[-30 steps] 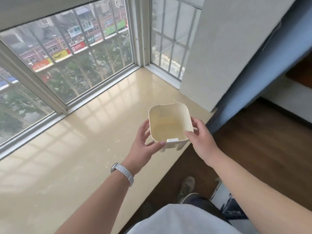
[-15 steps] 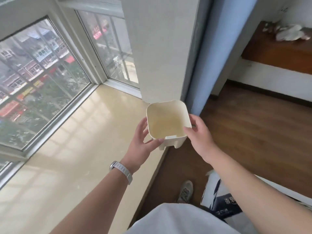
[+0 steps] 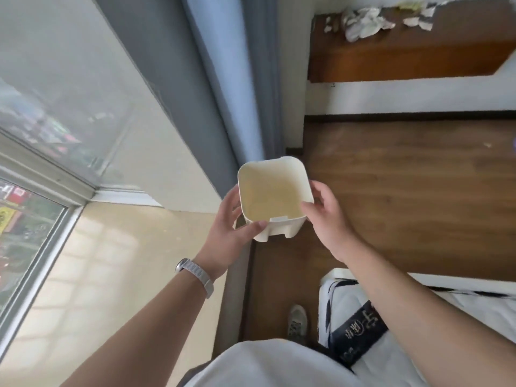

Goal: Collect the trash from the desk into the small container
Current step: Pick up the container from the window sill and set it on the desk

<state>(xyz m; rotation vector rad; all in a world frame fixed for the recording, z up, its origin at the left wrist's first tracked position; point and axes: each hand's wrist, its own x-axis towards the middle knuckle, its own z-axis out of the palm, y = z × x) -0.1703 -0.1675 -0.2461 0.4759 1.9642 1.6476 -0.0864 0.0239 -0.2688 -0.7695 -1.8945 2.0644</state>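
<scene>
- Shirt (image 3: pixel 265 364): white, at the lower frame edge.
- Shoe (image 3: pixel 297 319): on the floor (image 3: pixel 405 191), just left of the bed (image 3: pixel 391 356). The bed carries a dark label with light characters.
- Band (image 3: pixel 195 275): light-coloured, on the left wrist.
- Left hand (image 3: pixel 226 233): grips the container (image 3: pixel 273 196) at its left wall. The thumb lies across the near left corner and the fingers curl behind the wall.
- Right hand (image 3: pixel 326 219): grips the container at its right wall, thumb tip on the rim and fingers curled round the outside.
- Container: cream, square with rounded corners, held in the air between both hands with the open top facing the camera. It sits over the boundary between the sill (image 3: pixel 111 261) and the wood floor.
- Sill: glossy beige, on the left below the window (image 3: pixel 25 219).
- Curtain (image 3: pixel 223 79): blue-grey, hanging behind the container.
- Counter (image 3: pixel 405 57): brown, at the upper right, well apart from the container.
- Trash (image 3: pixel 360 23): crumpled white paper lying on the counter along its far edge.
</scene>
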